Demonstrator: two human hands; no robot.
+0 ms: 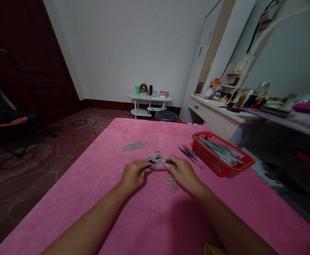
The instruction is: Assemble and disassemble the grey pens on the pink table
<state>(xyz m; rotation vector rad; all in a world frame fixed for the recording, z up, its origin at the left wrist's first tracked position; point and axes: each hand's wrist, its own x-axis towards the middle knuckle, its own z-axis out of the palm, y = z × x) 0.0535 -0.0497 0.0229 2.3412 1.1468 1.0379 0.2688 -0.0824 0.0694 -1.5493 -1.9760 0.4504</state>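
Working over pink-covered counter; using red basket as landmark. Extending both forearms left of basket, converging, wrists low, backs of hands up. Left grip: set farther from basket, fingers curled to a narrow pinch on one end of slim pale piece. Right grip: set nearer basket, pinched just as tight on the other end. Holding that piece left of basket, roughly level, slightly above or on cloth; cannot tell which.

Judged step: joining or separating parts at the ends; cannot tell which. Probably calls next for lining up both ends, then light force lengthwise, no bending.

Also lying around: grey sticks inside basket, dark sticks just left of basket, pale sticks well left of basket. Smallest: mixed bits and loose pale bits, both left of basket.
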